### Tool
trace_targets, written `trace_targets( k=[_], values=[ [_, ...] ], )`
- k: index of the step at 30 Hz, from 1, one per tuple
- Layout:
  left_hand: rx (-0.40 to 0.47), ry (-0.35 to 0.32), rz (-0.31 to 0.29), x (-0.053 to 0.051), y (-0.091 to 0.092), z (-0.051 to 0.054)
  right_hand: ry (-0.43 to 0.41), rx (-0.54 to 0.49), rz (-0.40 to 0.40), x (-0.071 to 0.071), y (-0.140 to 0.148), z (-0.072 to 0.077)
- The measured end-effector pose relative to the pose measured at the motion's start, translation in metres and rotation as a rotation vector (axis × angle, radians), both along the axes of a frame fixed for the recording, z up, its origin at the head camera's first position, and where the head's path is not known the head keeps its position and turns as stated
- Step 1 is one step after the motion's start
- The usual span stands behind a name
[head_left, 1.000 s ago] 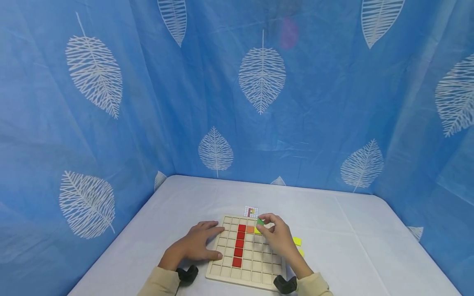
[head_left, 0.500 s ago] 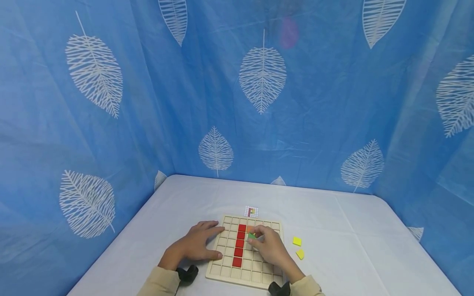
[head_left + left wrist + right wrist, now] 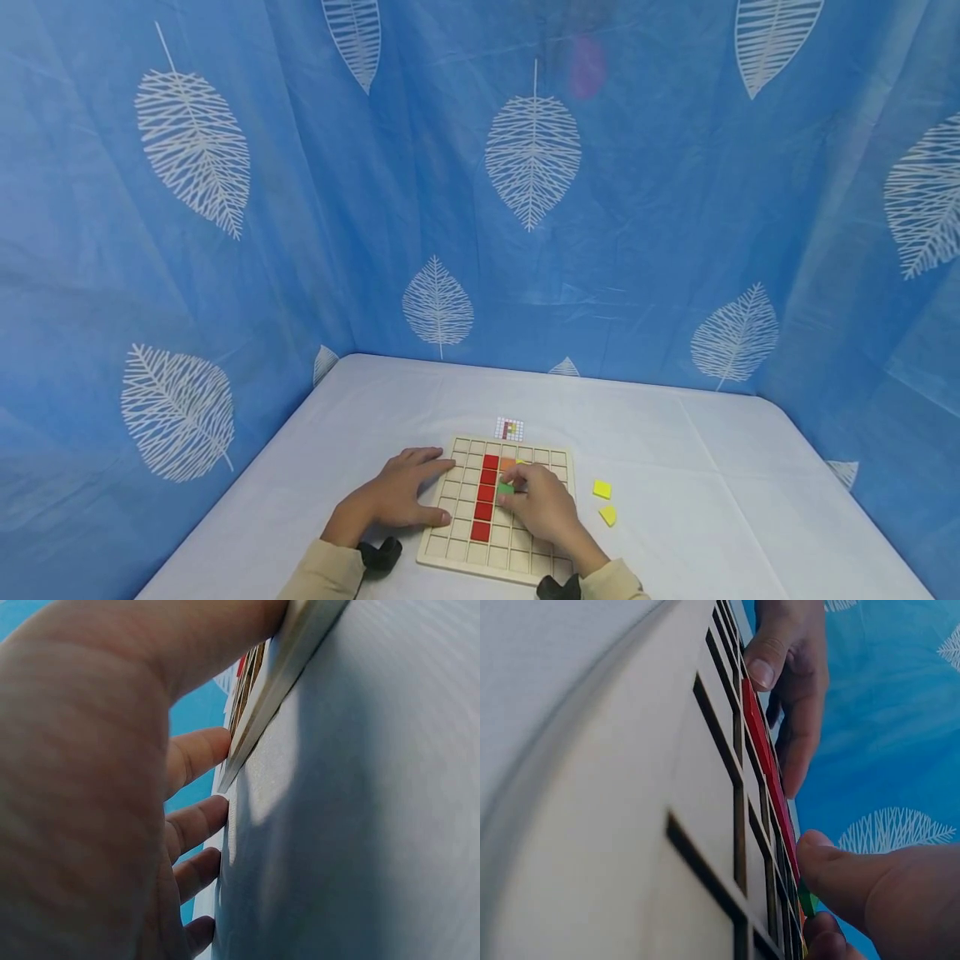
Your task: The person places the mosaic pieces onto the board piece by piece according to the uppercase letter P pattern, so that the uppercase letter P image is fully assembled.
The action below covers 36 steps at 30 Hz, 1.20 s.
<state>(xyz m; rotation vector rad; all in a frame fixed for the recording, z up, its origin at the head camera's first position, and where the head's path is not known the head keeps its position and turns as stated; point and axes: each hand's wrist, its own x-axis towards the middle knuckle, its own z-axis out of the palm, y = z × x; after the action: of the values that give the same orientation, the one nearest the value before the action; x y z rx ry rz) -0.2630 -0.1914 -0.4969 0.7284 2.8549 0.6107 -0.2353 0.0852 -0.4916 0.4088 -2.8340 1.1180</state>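
My right hand pinches a green tile between thumb and fingers, low over the wooden grid board. The green tile is just right of a column of several red tiles set in the board's cells. An orange tile lies beside the top red one, with a yellow tile partly hidden behind my right fingers. At the board's left edge, my left hand rests with spread fingers, its thumb and index finger touching the rim. The right wrist view shows the green tile at my fingertips.
Two loose yellow pieces lie right of the board: a square tile and one with a rounded side. A small printed pattern card lies just beyond the board. Blue leaf-print curtain encloses the white table.
My right hand has carried the green tile from the board's upper right, leftward and toward me, to beside the red column. My left hand has stayed in place.
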Motion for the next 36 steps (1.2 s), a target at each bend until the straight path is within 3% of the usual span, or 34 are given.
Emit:
trace_targets(
  k=[14, 36],
  values=[
    [0.017, -0.006, 0.004, -0.0002, -0.0005, 0.0001, 0.004, 0.034, -0.022, -0.0009, -0.0028, -0.0019],
    [0.004, -0.005, 0.008, 0.0016, -0.0002, 0.0023, -0.010, 0.046, 0.009, -0.0010, -0.0003, -0.0015]
  ],
)
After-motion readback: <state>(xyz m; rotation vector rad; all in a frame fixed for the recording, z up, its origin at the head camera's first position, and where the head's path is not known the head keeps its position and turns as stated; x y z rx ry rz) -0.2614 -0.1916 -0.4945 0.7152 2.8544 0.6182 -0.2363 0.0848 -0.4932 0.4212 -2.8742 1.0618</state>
